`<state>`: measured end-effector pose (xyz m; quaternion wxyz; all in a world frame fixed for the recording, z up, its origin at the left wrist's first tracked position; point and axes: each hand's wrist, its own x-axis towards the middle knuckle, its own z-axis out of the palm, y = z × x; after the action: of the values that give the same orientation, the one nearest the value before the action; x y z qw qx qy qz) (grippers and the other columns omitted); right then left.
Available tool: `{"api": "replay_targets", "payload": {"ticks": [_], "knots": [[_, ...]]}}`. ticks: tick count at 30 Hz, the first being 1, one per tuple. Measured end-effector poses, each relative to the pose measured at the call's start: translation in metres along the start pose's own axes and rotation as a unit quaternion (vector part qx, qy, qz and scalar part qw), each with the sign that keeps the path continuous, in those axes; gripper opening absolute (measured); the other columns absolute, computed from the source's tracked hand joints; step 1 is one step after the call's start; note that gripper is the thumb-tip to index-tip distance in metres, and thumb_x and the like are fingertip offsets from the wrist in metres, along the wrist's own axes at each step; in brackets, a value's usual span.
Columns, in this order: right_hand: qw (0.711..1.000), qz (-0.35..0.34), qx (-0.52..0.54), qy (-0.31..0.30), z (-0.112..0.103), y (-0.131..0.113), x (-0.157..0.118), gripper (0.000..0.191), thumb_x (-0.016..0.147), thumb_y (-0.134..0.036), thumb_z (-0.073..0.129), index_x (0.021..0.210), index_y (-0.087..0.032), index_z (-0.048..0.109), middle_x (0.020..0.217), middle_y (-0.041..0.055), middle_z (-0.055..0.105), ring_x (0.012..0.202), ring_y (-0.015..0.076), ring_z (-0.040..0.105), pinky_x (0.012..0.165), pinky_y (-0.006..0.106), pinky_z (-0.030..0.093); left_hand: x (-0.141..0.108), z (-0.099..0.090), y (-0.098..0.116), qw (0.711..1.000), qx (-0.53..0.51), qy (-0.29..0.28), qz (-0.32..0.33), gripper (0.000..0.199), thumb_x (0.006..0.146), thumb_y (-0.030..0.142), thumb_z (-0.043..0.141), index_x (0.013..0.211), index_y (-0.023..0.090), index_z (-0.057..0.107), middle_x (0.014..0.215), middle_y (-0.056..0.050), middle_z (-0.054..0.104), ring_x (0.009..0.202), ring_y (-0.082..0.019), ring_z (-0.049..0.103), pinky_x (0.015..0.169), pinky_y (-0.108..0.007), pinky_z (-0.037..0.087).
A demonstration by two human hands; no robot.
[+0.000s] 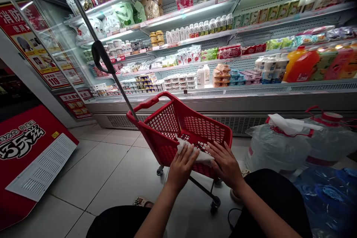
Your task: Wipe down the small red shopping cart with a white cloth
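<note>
A small red shopping cart [205, 122] with a perforated basket stands in front of my knees. Over its near rim lies a crumpled white cloth [205, 158]; whether it is fabric or paper I cannot tell. My left hand [184, 161] presses the cloth against the rim, fingers close together and bent over it. Beside it, my right hand [225, 163] rests on the rim near the right corner, fingers stretched out and slightly apart, thumb side touching the cloth's end. A metal pole with a black loop [102, 57] rises at the cart's left handle end.
A refrigerated display [178, 100] stocked with drinks and yogurts runs behind the cart. At right stand large water bottles [276, 148], a white cloth [290, 123] on top, and blue bottles [329, 193]. A red cabinet [52, 122] stands at left. A thin black cable [230, 217] lies on the tiles.
</note>
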<state>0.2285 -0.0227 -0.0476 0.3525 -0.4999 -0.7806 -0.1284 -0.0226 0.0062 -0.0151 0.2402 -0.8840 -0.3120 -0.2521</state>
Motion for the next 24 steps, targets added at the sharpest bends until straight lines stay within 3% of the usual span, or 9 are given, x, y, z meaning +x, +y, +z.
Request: {"api": "replay_targets", "payload": {"ticks": [3,7,10,13,17,20,24], "knots": [[1.0,-0.003,-0.002,0.013,0.002,0.002,0.0,0.056,0.104,-0.034,0.044,0.16,-0.03,0.041,0.159,-0.0003,0.05,0.153,0.0278,0.037,0.127,0.058,0.026,-0.003,-0.008,-0.042,0.999,0.007,-0.015,0.032,0.057,0.103,0.01,0.041,0.159,0.023,0.042,0.16,-0.006,0.05,0.151,-0.024,0.042,0.117,-0.043,0.047],[1.0,-0.008,0.003,0.015,0.003,0.004,0.002,0.053,0.106,-0.032,0.043,0.159,-0.03,0.043,0.157,-0.0005,0.052,0.151,0.0257,0.041,0.127,0.056,0.028,-0.003,-0.022,-0.111,0.999,0.032,-0.023,-0.036,0.052,0.104,0.011,0.039,0.153,0.023,0.051,0.154,-0.008,0.057,0.146,-0.026,0.05,0.116,-0.045,0.048],[1.0,-0.013,0.012,0.004,0.002,0.011,0.003,0.052,0.107,-0.028,0.04,0.159,-0.031,0.042,0.157,-0.0012,0.052,0.149,0.0235,0.044,0.128,0.055,0.029,0.001,-0.031,-0.137,0.996,0.044,-0.018,-0.076,0.043,0.106,0.019,0.041,0.145,0.022,0.059,0.145,-0.009,0.065,0.141,-0.027,0.056,0.117,-0.047,0.047],[1.0,-0.017,0.016,-0.008,-0.002,0.024,0.002,0.052,0.107,-0.028,0.038,0.159,-0.033,0.041,0.157,-0.002,0.052,0.149,0.0231,0.045,0.127,0.054,0.03,0.004,-0.031,-0.134,0.995,0.046,-0.011,-0.087,0.039,0.108,0.022,0.04,0.141,0.021,0.061,0.139,-0.009,0.069,0.139,-0.026,0.057,0.12,-0.046,0.044],[0.999,0.028,0.011,-0.036,-0.009,0.035,0.008,0.054,0.108,-0.033,0.034,0.162,-0.034,0.035,0.156,-0.0019,0.054,0.149,0.0238,0.045,0.125,0.054,0.034,0.004,-0.023,-0.102,0.993,0.045,0.01,-0.104,0.04,0.108,0.02,0.04,0.143,0.021,0.059,0.141,-0.008,0.068,0.14,-0.026,0.057,0.119,-0.046,0.045],[0.994,0.09,-0.007,-0.059,-0.01,0.028,0.021,0.055,0.109,-0.042,0.032,0.164,-0.037,0.029,0.158,-0.002,0.051,0.145,0.0241,0.05,0.123,0.055,0.035,0.005,-0.014,-0.072,0.995,0.033,0.017,-0.091,0.044,0.107,0.017,0.041,0.149,0.021,0.054,0.146,-0.008,0.065,0.143,-0.025,0.054,0.119,-0.046,0.045],[0.988,0.14,-0.037,-0.057,0.0,0.019,0.037,0.054,0.11,-0.049,0.028,0.162,-0.038,0.033,0.16,-0.0024,0.048,0.143,0.0263,0.052,0.123,0.057,0.031,0.009,-0.009,-0.045,0.998,0.04,0.0,-0.049,0.054,0.105,0.011,0.039,0.158,0.021,0.044,0.158,-0.007,0.053,0.15,-0.025,0.044,0.119,-0.046,0.045]]}}
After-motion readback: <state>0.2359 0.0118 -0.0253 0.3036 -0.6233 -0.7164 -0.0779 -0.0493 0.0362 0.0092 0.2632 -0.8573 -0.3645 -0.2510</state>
